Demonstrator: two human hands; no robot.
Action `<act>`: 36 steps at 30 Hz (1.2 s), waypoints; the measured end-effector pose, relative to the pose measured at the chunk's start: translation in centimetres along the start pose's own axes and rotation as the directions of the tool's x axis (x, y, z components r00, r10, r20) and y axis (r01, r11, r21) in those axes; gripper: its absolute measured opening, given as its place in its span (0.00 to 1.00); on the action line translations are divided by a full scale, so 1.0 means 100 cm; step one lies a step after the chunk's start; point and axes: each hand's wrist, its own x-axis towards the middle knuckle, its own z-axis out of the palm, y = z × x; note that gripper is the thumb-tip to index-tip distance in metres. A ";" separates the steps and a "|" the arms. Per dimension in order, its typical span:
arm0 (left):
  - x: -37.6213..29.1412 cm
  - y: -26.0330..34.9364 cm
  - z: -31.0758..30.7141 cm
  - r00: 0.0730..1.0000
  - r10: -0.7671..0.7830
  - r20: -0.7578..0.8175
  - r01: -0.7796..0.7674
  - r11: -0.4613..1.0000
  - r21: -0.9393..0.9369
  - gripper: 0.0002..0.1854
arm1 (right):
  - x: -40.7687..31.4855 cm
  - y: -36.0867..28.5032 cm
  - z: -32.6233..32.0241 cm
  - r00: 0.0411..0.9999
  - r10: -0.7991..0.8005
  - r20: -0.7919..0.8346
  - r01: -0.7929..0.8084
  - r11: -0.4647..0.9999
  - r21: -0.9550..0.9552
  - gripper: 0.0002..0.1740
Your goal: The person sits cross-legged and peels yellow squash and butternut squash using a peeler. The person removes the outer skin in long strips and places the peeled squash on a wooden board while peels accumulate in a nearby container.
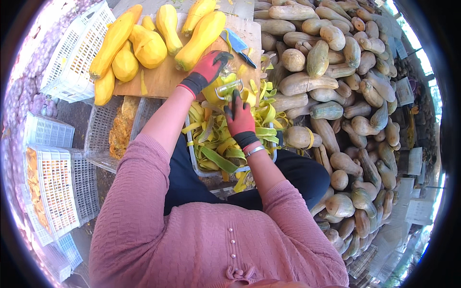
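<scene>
My left hand (209,70), in a red and black glove, rests on a partly peeled squash (211,93) at the front edge of the wooden board (164,81). Its fingertips are partly hidden, but it appears to grip the squash. In my right hand (240,117), also gloved, is a peeler (229,89), its head close against the squash. Below both hands, a crate (194,163) is heaped with green and yellow peel strips (219,156). Several peeled yellow squashes (201,41) lie on the board, left of and beyond my left hand.
A broad-bladed knife (236,41) lies on the board beyond my hands. Unpeeled squashes (342,163) form a large pile on the right. White plastic crates (59,187) stand at left, one holding orange pieces. A grey crate (102,135) with orange pulp (122,131) sits beside my left leg.
</scene>
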 end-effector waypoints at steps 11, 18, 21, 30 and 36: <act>0.006 -0.019 -0.012 0.984 -0.167 -0.068 0.155 0.976 -0.151 0.19 | 0.039 -0.018 0.000 0.988 -0.095 -0.121 0.111 0.985 0.133 0.35; 0.016 -0.011 -0.014 0.976 -0.199 -0.087 0.191 0.978 -0.086 0.17 | -0.055 0.057 0.040 0.984 0.084 0.159 -0.078 0.996 -0.043 0.32; 0.012 -0.008 -0.018 0.969 -0.247 -0.009 0.243 0.958 -0.156 0.18 | -0.047 0.067 0.032 0.987 0.115 0.109 -0.140 0.955 0.260 0.37; 0.009 0.008 -0.016 0.994 -0.097 0.052 0.100 0.993 -0.061 0.13 | 0.051 -0.010 -0.022 0.999 -0.035 0.042 0.012 0.890 0.455 0.41; 0.005 -0.001 -0.004 0.991 -0.119 -0.063 0.121 0.992 0.035 0.13 | -0.002 0.034 0.030 0.987 0.018 0.158 -0.066 0.952 0.300 0.40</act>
